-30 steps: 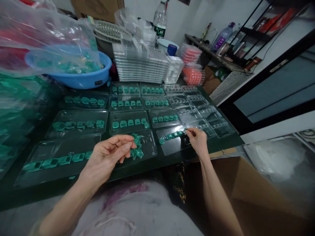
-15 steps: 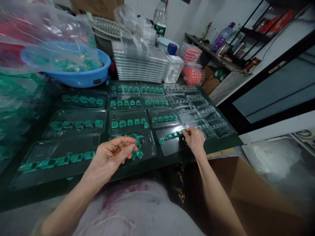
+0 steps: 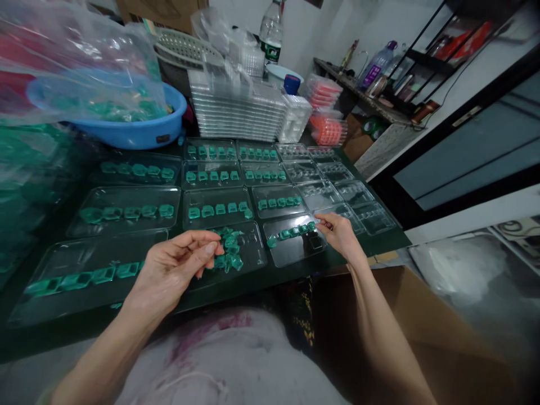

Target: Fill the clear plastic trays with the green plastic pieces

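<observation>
At the near edge of the dark green table, both hands over clear trays. Right hand: thumb and index narrow, tips at the right end of a row of green pieces; can't tell if they grip one. Row lies across the near right tray, slightly slanted.

Left hand: palm partly up, thumb and index drawn narrow, other fingers curled. Can't tell if anything is between the tips. It's just beside a loose green pile, which sits on the left part of the middle tray.

More trays behind and to the left, most with green rows. Clear trays on the far right too.

Back of table: blue basin with green pieces, plastic bag partly over it; stack of clear trays right of that, then orange-red packs. Open cardboard box below the table edge, right side.
</observation>
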Available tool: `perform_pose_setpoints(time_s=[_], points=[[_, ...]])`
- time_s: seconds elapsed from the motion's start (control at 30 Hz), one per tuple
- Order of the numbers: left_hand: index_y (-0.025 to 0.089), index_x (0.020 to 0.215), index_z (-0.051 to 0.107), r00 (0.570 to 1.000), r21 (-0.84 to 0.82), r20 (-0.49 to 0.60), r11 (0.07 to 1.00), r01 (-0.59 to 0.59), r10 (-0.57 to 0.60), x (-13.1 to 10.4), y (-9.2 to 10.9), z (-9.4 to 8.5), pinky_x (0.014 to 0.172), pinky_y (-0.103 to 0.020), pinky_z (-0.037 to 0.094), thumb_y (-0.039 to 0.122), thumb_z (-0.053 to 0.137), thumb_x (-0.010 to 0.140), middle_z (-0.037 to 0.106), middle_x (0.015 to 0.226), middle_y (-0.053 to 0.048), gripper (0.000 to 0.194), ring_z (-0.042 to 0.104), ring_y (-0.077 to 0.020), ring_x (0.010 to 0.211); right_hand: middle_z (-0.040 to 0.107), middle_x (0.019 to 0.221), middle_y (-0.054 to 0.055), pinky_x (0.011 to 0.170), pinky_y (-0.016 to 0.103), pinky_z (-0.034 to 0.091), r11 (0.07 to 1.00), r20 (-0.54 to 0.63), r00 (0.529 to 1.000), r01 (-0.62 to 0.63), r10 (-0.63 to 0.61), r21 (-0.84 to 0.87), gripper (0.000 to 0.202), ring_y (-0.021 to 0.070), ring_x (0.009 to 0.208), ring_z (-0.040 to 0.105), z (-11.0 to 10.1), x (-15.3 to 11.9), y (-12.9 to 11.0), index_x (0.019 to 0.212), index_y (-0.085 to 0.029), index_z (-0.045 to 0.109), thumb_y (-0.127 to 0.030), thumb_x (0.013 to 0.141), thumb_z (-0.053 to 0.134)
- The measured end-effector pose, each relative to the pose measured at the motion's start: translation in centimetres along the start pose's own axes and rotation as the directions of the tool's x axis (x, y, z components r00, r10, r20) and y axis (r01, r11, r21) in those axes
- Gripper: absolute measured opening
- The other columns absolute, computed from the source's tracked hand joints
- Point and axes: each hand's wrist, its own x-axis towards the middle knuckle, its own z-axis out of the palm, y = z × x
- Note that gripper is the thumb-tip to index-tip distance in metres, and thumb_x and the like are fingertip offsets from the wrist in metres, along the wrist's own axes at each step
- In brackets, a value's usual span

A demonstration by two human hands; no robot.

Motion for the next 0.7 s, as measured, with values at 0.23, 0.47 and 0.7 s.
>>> perform_pose_setpoints(time_s=[0.23,0.47,0.7], points=[[0.017,0.087,0.063,0.992,-0.025,-0.117,0.998,-0.052,0.049,0.1,1.0,-0.6,0.046,-0.020,0.036,0.026,0.065,0.073,0.063,0.075,-0.004,0.017,0.052,-0.0111,0.058,0.065,0.074,0.004,0.063,0.027,0.042,0.984,0.173,0.975,0.157,-0.141,-0.083,0.019,0.0146,0.063,0.056,-0.1,0.6,-0.7,0.086,-0.017,0.068,-0.018,0.077,0.051],[0.016,0.085,0.063,0.958,0.142,-0.255,0.985,-0.098,0.132,0.2,1.5,-2.0,0.048,-0.020,0.038,0.029,0.064,0.072,0.063,0.069,-0.002,0.018,0.050,-0.0100,0.055,0.066,0.073,0.005,0.059,0.028,0.043,0.976,0.149,0.969,0.208,-0.196,-0.066,0.021,0.0175,0.063,0.059,0.5,-0.1,0.1,0.083,-0.018,0.068,-0.030,0.078,0.052],[0.019,0.086,0.065,0.974,0.481,-0.103,0.867,-0.128,0.201,-0.7,0.4,-2.7,0.061,-0.026,0.043,0.030,0.061,0.074,0.063,0.082,-0.004,0.017,0.055,-0.0152,0.068,0.062,0.072,0.006,0.057,0.029,0.042,0.940,0.140,0.971,0.223,-0.192,-0.258,0.020,0.0172,0.059,0.056,1.6,-0.6,-0.2,0.081,-0.017,0.066,-0.024,0.078,0.048]])
